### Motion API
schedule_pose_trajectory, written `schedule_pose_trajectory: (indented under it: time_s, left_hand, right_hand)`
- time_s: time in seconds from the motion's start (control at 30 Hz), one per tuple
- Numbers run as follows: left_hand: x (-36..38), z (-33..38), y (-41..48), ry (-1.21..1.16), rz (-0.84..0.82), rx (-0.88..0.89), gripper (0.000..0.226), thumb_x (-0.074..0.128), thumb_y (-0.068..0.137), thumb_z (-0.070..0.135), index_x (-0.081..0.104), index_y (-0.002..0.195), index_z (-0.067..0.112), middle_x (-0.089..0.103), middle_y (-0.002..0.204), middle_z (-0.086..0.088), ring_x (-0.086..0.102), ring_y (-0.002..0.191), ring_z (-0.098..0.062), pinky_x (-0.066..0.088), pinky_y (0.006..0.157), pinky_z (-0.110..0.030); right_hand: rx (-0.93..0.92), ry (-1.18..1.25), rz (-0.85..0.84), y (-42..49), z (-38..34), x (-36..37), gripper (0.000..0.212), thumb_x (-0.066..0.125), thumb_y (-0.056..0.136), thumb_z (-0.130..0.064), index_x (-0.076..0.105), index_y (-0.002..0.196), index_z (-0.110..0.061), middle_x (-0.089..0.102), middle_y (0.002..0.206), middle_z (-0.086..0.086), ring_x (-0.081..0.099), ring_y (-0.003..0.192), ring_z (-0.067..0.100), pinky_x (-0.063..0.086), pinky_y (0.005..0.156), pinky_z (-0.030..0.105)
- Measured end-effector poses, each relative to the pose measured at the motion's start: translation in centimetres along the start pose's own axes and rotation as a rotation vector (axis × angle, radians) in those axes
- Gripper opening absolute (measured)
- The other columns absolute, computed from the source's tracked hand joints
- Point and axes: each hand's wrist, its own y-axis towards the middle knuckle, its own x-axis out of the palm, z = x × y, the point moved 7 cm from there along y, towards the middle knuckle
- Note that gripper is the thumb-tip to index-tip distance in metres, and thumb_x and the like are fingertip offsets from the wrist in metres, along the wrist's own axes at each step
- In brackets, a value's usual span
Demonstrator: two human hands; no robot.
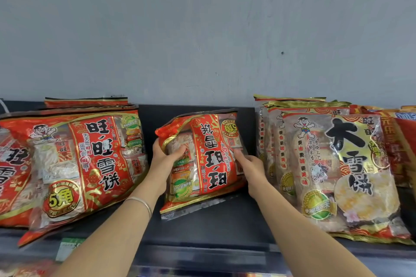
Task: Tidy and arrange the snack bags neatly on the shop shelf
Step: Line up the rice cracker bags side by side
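A red snack bag point(206, 155) stands upside down in the middle of the dark shelf point(225, 220), its print inverted and its lower edge resting on the shelf. My left hand point(163, 156) grips its left side, fingers pressed into the front. My right hand point(248, 165) holds its right edge. To the left, a row of matching red bags point(85, 164) leans upright. To the right stands a row of gold and clear bags point(337, 171) with large black characters.
A grey wall point(202, 29) rises behind the shelf. More red and orange bags point(403, 139) sit at the far right. A green and white price tag point(67, 248) hangs on the shelf's front edge at lower left. A silver bangle point(140, 202) circles my left wrist.
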Motion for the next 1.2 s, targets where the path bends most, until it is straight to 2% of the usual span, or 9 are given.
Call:
schedule_pose_trajectory:
  time_s: [0.13,0.37,0.63,0.7,0.77,0.83,0.97,1.07,1.2]
  left_hand:
    - [0.0,1.9,0.6,-0.012,0.096,0.103,0.077,0.072,0.073,0.052,0.031,0.135,0.029,0.055,0.123,0.0,0.059,0.108,-0.023,0.049,0.091,-0.049]
    - [-1.3,3.6,1.4,-0.15,0.276,0.102,0.025,0.059,0.089,0.041,0.052,0.09,0.018,0.063,0.094,-0.005,0.066,0.087,-0.022,0.054,0.083,-0.044]
    - [-3.3,6.6,0.1,-0.122,0.439,0.278,0.039,0.052,0.094,0.033,0.036,0.063,0.016,0.047,0.065,-0.003,0.052,0.065,-0.024,0.045,0.065,-0.038]
    - [-3.5,7.3,-0.3,-0.083,0.404,0.319,0.033,0.051,0.095,0.031,0.042,0.069,0.013,0.045,0.065,0.0,0.048,0.063,-0.016,0.04,0.061,-0.031]
    - [-3.9,7.9,-0.4,-0.03,0.349,0.331,0.013,0.053,0.095,0.026,0.052,0.095,0.013,0.054,0.088,0.0,0.056,0.08,-0.014,0.047,0.068,-0.03]
    - [-4.1,8.7,-0.6,0.086,0.282,0.358,0.021,0.054,0.094,0.016,0.056,0.114,0.021,0.051,0.107,0.006,0.056,0.091,-0.008,0.052,0.072,-0.029]
    - [-4.6,10.0,-1.6,0.364,0.23,0.399,0.024,0.049,0.089,-0.001,0.07,0.094,0.009,0.061,0.093,0.009,0.054,0.087,-0.002,0.043,0.073,-0.019]
    - [-6.3,10.1,-2.0,0.45,0.29,0.354,0.018,0.057,0.086,0.017,0.067,0.085,0.002,0.066,0.09,-0.016,0.058,0.083,-0.023,0.045,0.076,-0.036]
    - [-6.8,9.1,-1.7,0.553,0.124,0.147,0.057,0.061,0.079,0.059,0.05,0.116,0.017,0.054,0.108,0.005,0.052,0.109,-0.022,0.042,0.087,-0.037]
  right_hand:
    - [-0.041,-0.033,0.016,-0.1,0.2,-0.1,0.042,0.062,0.088,-0.044,0.054,0.116,-0.013,0.066,0.102,0.002,0.061,0.089,0.018,0.049,0.083,0.035]
    - [-0.066,-0.023,0.076,0.1,0.4,-1.0,0.02,0.052,0.097,-0.033,0.064,0.096,-0.017,0.07,0.096,0.005,0.067,0.091,0.022,0.054,0.085,0.039]
    - [-0.141,-0.005,0.146,-0.3,-0.8,-0.8,0.027,0.043,0.101,-0.028,0.062,0.083,-0.022,0.066,0.09,0.0,0.061,0.085,0.016,0.051,0.078,0.034]
    - [-0.141,-0.003,0.16,-0.1,-1.0,-0.8,0.026,0.043,0.101,-0.028,0.061,0.084,-0.022,0.066,0.092,0.001,0.061,0.086,0.018,0.051,0.078,0.035]
    - [-0.131,-0.003,0.179,0.1,-1.4,-0.6,0.025,0.043,0.101,-0.027,0.062,0.088,-0.019,0.066,0.094,0.004,0.062,0.089,0.021,0.052,0.082,0.037]
    - [-0.157,-0.01,0.205,0.3,-2.5,-0.3,0.029,0.042,0.101,-0.024,0.063,0.083,-0.014,0.066,0.092,0.007,0.062,0.088,0.023,0.053,0.079,0.037]
    - [-0.33,-0.111,0.245,0.0,-7.0,1.5,0.03,0.042,0.101,-0.02,0.066,0.092,-0.005,0.064,0.086,0.009,0.06,0.079,0.022,0.046,0.065,0.029]
    - [-0.445,-0.209,0.28,-0.4,-10.6,3.1,0.028,0.045,0.099,-0.019,0.068,0.095,-0.004,0.064,0.091,0.011,0.06,0.076,0.019,0.045,0.064,0.028]
    - [-0.634,-0.434,0.229,-1.3,-14.4,5.7,0.027,0.051,0.096,-0.016,0.069,0.086,0.001,0.066,0.095,0.017,0.06,0.077,0.022,0.045,0.066,0.028]
